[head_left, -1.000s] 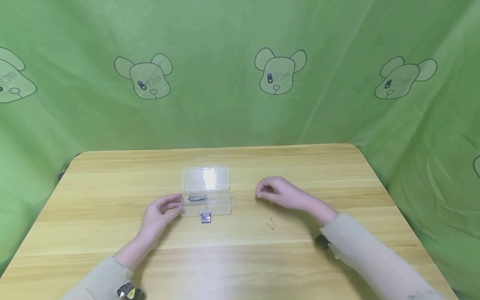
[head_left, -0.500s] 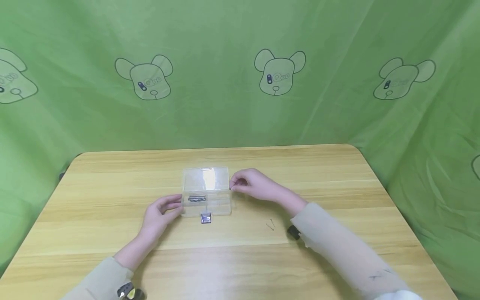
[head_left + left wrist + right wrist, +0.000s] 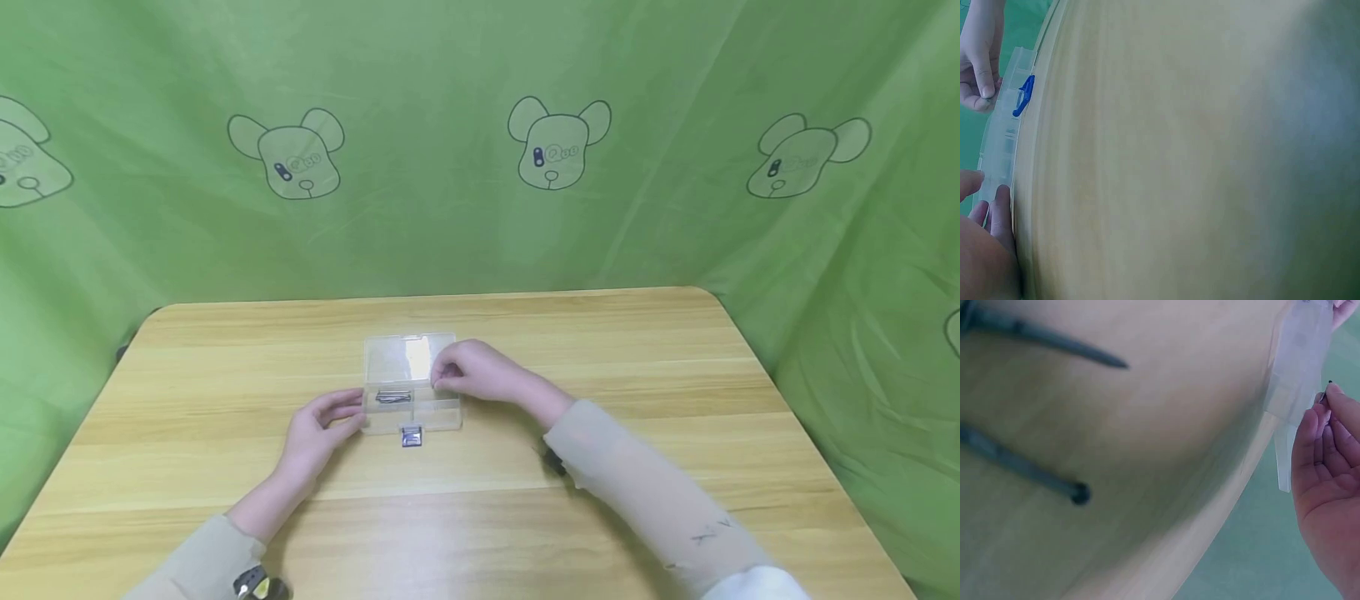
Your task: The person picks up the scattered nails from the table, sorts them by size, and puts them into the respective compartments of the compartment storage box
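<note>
A clear plastic compartment box (image 3: 437,419) lies with its lid (image 3: 386,358) folded open to the back and a blue latch (image 3: 412,437) at its front. Several dark nails (image 3: 393,397) lie in its rear left compartment. My left hand (image 3: 313,433) holds the box's left end between thumb and fingers. Over the rear right compartment, my right hand (image 3: 483,371) pinches a small nail (image 3: 1325,395) between thumb and forefinger; most of it is hidden by the fingertips. Two loose nails show large in the right wrist view, one with its pointed tip (image 3: 1085,349), the other with its head (image 3: 1080,493).
The wood-grain table (image 3: 450,533) has rounded far corners. A green curtain (image 3: 427,233) with printed bear heads hangs behind it and along the sides. My right sleeve (image 3: 637,483) covers the spot of the loose nails in the head view.
My right hand has moved left from beside the box to over its right half. The loose nails have gone behind my right forearm in the head view. My left hand and the box stay put.
</note>
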`<state>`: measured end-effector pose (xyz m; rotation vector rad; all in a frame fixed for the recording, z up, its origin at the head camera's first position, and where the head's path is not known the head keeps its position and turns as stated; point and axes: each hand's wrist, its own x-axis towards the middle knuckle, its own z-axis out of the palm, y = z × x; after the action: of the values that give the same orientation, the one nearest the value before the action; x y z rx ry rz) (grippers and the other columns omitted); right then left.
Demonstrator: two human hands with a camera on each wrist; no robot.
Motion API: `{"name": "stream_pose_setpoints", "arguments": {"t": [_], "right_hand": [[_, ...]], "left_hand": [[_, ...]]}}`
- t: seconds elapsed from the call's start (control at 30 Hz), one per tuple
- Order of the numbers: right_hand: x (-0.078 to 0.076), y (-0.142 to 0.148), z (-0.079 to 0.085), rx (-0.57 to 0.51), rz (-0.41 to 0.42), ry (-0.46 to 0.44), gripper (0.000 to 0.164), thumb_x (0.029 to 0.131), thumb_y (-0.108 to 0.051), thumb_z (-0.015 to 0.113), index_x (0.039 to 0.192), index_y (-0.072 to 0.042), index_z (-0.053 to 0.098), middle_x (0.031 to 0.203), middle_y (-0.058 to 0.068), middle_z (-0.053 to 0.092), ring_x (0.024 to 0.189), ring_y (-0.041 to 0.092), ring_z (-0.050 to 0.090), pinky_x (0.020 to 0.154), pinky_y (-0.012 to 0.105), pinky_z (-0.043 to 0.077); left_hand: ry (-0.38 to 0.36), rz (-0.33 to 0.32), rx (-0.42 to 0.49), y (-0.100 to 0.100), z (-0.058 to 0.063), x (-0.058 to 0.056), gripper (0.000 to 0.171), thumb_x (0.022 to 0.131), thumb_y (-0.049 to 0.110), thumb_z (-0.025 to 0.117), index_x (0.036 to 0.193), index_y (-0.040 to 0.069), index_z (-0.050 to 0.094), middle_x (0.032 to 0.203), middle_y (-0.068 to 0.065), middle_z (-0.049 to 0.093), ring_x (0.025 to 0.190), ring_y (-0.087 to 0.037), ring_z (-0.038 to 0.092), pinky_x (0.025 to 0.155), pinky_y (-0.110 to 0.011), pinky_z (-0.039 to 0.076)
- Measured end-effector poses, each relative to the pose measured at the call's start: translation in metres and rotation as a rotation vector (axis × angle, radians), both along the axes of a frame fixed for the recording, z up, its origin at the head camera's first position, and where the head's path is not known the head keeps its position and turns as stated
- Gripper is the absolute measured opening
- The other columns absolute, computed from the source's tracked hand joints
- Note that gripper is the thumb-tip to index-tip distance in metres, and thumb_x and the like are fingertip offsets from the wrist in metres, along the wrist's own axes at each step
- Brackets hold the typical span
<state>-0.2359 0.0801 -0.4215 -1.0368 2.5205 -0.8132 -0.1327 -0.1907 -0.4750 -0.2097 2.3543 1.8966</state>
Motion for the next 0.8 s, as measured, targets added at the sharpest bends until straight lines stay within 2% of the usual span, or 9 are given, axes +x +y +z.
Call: {"name": "stream_pose_setpoints", "arguments": {"t": [0.47,0.8], "right_hand": [[-0.002,0.003,-0.006,-0.032,-0.02,-0.013,0.004,0.096,-0.01,0.076,0.1,-0.008,0.078,0.097,0.003,0.078,0.089,0.011,0.068,0.087,0.022,0.06],[-0.003,0.027,-0.01,-0.1,-0.043,-0.011,0.006,0.095,-0.011,0.078,0.099,-0.009,0.076,0.095,0.003,0.076,0.088,0.01,0.066,0.086,0.023,0.06]], "left_hand": [[-0.007,0.004,-0.002,0.0,0.001,0.001,0.051,0.097,0.001,0.072,0.145,-0.002,0.058,0.147,-0.025,0.063,0.101,0.012,0.065,0.096,-0.007,0.054],[-0.008,0.009,-0.011,0.0,0.001,-0.001,0.05,0.097,0.0,0.072,0.145,-0.002,0.059,0.146,-0.024,0.064,0.099,0.012,0.065,0.096,-0.006,0.054]]}}
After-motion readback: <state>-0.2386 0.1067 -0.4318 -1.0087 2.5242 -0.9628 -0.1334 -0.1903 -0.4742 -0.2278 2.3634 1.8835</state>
